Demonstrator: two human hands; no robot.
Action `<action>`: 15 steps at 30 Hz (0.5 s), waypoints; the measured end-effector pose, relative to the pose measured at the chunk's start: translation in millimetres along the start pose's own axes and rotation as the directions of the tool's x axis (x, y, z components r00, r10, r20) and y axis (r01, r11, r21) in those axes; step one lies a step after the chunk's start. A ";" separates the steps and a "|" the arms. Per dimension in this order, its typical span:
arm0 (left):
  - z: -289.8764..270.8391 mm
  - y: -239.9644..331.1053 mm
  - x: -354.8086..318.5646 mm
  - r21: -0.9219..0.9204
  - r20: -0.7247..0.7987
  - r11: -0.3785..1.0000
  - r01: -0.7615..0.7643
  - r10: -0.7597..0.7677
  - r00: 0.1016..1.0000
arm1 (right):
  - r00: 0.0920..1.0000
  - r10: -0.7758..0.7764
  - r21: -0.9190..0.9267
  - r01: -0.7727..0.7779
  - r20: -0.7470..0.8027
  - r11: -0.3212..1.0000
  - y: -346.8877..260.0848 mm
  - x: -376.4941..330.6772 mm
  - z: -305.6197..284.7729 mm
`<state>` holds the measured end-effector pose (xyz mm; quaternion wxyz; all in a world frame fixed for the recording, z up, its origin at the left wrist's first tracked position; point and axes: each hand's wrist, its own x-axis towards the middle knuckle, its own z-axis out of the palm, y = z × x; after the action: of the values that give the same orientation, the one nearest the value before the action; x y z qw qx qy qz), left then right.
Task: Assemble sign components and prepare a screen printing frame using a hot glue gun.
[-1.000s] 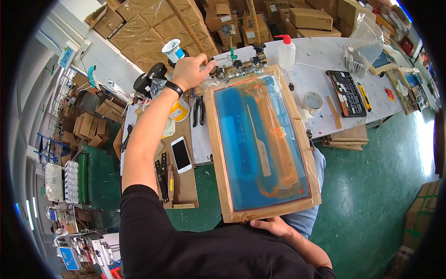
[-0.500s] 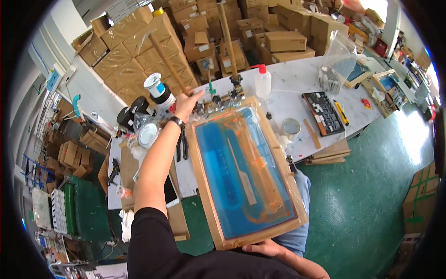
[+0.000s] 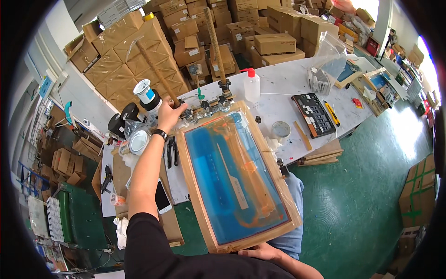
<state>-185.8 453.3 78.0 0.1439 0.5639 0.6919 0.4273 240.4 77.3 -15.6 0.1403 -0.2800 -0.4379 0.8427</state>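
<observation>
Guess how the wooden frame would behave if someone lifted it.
The wooden frame should feel stiff, given its thick bars. The blue sheet stretched across it may dent easily, looking thin. Metal clamps seem to hold its far edge, so it might tilt.

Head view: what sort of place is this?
Probably a small screen-printing workshop. A wood-framed blue screen has metal clamps at its far end, a squeeze bottle stands on the table, and cardboard boxes are stacked behind.
</observation>
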 end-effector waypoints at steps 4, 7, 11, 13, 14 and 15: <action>11.7 -18.6 15.9 0.003 0.093 0.999 0.042 -0.042 0.995 | 1.000 -0.014 0.073 0.016 -0.020 0.997 3.3 -1.7 0.4; 12.1 -30.5 25.1 0.042 0.223 0.994 0.099 -0.106 0.969 | 0.995 -0.067 0.117 0.076 -0.079 0.990 11.0 -9.1 -4.6; 7.8 -27.0 28.6 -0.388 0.308 0.921 -0.013 0.143 0.941 | 0.926 -0.167 0.195 0.242 -0.338 0.950 22.3 -31.1 -18.7; 6.5 -21.0 28.3 -0.357 0.329 0.934 0.015 0.111 0.938 | 0.862 -0.289 0.199 0.396 -0.416 0.896 24.6 -39.0 -26.9; 5.5 -18.2 28.9 -0.351 0.342 0.936 0.011 0.118 0.932 | 0.870 -0.280 0.210 0.387 -0.406 0.898 23.9 -42.5 -30.6; 4.5 -16.0 28.4 -0.348 0.353 0.938 0.008 0.123 0.927 | 0.808 -0.334 0.239 0.490 -0.486 0.838 21.5 -45.8 -34.5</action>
<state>-202.4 480.9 71.3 0.3546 0.6208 0.5501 0.4316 297.8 65.5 -33.0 0.4627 -0.3232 -0.2886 0.7734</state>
